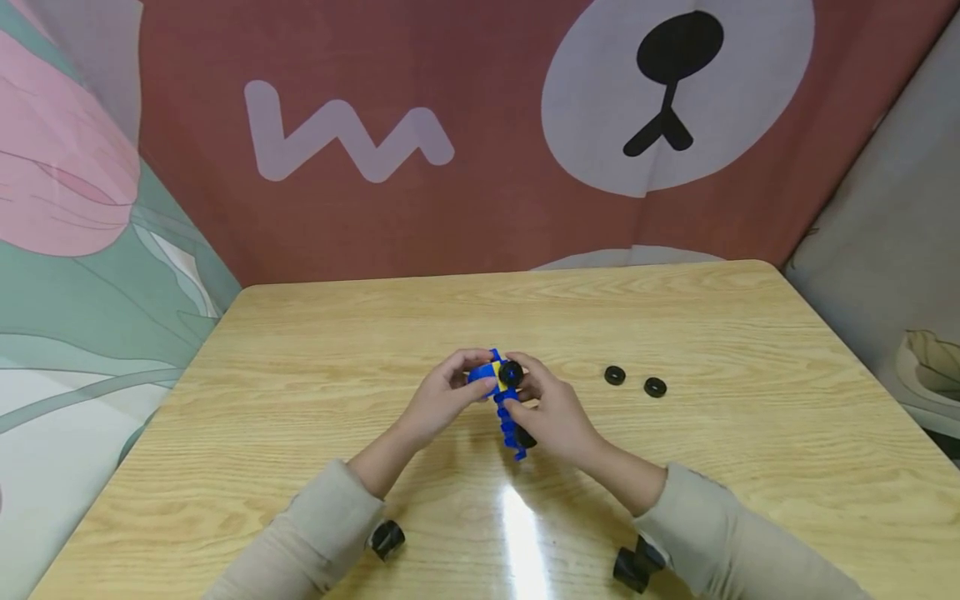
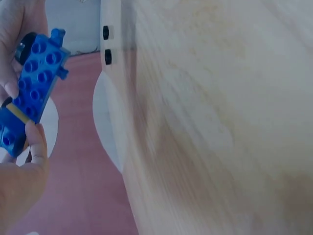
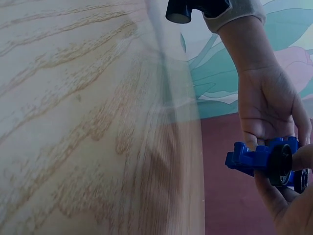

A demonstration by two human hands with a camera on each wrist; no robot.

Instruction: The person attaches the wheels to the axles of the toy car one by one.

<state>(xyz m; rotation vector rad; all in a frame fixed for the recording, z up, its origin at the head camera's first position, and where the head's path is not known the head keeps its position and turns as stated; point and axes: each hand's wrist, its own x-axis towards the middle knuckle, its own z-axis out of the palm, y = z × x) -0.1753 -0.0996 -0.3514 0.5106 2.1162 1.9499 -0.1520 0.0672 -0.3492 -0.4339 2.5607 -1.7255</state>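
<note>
Blue studded plastic toy vehicle (image 2: 38, 84) with round black wheels (image 1: 511, 373) is held above the pale wood-grain table (image 1: 337, 350), clamped between the fingers and thumbs of the left hand (image 1: 444, 398) and right hand (image 1: 558, 415), where uneven pressure could knock a wheel loose.

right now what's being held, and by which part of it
A blue toy vehicle: the left hand pinches it near the yellow strip, the right hand grips its wheeled side.
</note>
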